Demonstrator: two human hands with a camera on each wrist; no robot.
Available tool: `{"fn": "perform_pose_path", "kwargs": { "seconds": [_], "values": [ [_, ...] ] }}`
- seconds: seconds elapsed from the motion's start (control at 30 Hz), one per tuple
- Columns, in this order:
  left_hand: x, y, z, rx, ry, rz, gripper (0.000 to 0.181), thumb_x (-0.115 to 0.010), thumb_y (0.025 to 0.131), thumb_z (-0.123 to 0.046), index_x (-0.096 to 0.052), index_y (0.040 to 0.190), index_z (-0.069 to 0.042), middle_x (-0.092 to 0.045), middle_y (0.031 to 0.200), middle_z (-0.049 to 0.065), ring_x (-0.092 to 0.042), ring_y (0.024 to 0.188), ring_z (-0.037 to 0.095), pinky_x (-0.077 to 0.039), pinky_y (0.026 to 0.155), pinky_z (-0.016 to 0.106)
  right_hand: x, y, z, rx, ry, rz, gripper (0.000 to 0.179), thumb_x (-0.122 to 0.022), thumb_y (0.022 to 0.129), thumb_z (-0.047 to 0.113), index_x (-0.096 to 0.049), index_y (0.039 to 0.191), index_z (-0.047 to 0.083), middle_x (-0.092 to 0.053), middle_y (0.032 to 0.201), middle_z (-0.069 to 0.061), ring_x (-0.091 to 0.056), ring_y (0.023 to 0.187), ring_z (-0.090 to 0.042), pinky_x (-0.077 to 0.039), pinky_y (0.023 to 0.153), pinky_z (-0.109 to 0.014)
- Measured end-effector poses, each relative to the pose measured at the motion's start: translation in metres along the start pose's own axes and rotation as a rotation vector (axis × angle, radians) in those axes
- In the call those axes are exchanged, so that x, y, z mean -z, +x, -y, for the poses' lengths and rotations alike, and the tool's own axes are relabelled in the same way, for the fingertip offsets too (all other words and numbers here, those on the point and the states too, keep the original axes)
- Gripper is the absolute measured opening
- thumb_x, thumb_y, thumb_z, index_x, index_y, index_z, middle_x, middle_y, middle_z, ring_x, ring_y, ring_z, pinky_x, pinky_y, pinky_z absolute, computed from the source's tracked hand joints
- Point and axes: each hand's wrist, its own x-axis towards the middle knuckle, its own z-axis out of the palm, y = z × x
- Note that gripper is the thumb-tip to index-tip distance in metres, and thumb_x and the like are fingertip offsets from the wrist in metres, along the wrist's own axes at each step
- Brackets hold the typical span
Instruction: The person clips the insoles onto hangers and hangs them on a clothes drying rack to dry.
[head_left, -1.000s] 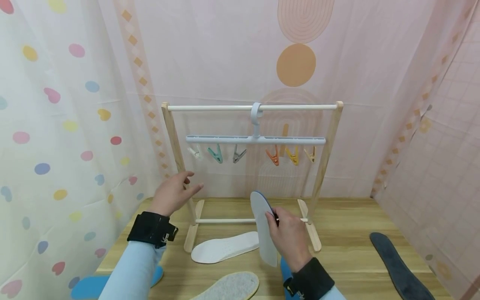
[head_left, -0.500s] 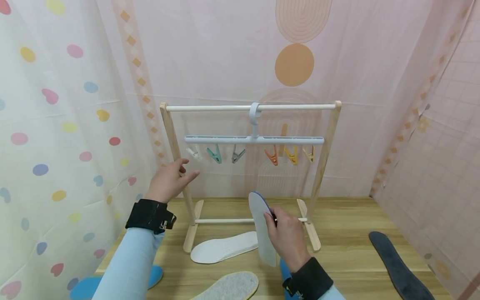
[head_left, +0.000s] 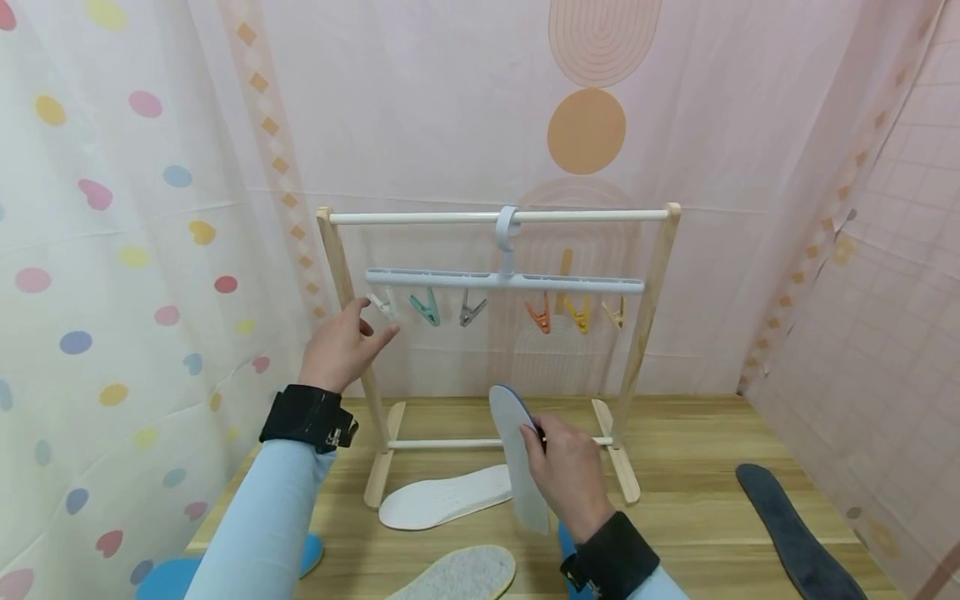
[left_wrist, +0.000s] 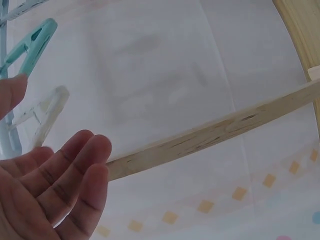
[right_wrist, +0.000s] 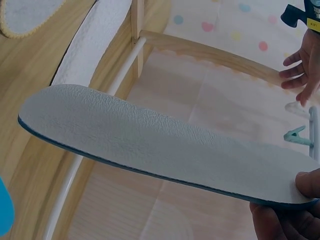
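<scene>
My left hand is raised at the left end of the hanger, its thumb and index finger apart on either side of the white clothespin. In the left wrist view that clothespin shows between thumb and fingertips, with the teal clothespin just beyond. The light blue hanger hangs by its hook from the rack's top bar. My right hand pinches a grey-white insole with a blue underside, thumb on the pale face. In the right wrist view the insole extends out from the fingers.
A grey clothespin, an orange one and two yellowish ones hang farther right. On the wooden table lie a white insole, a grey felt one, blue ones and a dark one. Wooden rack legs stand close by.
My left hand has risen from beside the rack's left post to the white clothespin. The right hand keeps the insole nearly in place, shifting slightly left. The hanger tilts slightly.
</scene>
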Motion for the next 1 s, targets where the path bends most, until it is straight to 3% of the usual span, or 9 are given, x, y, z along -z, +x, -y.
{"fn": "perform_pose_path", "kwargs": {
  "seconds": [0.23,0.57,1.0],
  "values": [
    [0.0,0.001,-0.004,0.013,-0.009,-0.046,0.073,-0.06,0.098,-0.042,-0.035,0.146,0.007,-0.067,0.102,0.024,-0.063,0.078,0.033,-0.051,0.067,0.044,-0.001,0.002,0.003,0.01,0.004,0.002,0.011,-0.072,0.092,0.013,-0.068,0.087,0.004,-0.07,0.075,-0.007,-0.064,0.059,-0.012,-0.045,0.048,-0.02],
    [-0.001,0.009,-0.005,-0.007,-0.013,-0.037,0.076,-0.061,0.098,-0.04,-0.03,0.149,0.007,-0.068,0.097,0.022,-0.062,0.073,0.029,-0.049,0.065,0.041,0.001,0.003,0.005,-0.001,0.011,0.025,0.011,-0.071,0.093,0.013,-0.067,0.089,0.004,-0.071,0.078,-0.008,-0.068,0.063,-0.014,-0.049,0.05,-0.021],
    [-0.006,0.012,-0.009,-0.045,0.004,-0.038,0.058,-0.061,0.098,-0.039,-0.051,0.133,0.006,-0.068,0.098,0.023,-0.065,0.077,0.032,-0.05,0.066,0.044,0.001,0.002,0.0,0.031,0.009,0.004,0.01,-0.072,0.091,0.01,-0.068,0.089,0.002,-0.071,0.077,-0.009,-0.068,0.062,-0.015,-0.048,0.049,-0.02]
  ]
}}
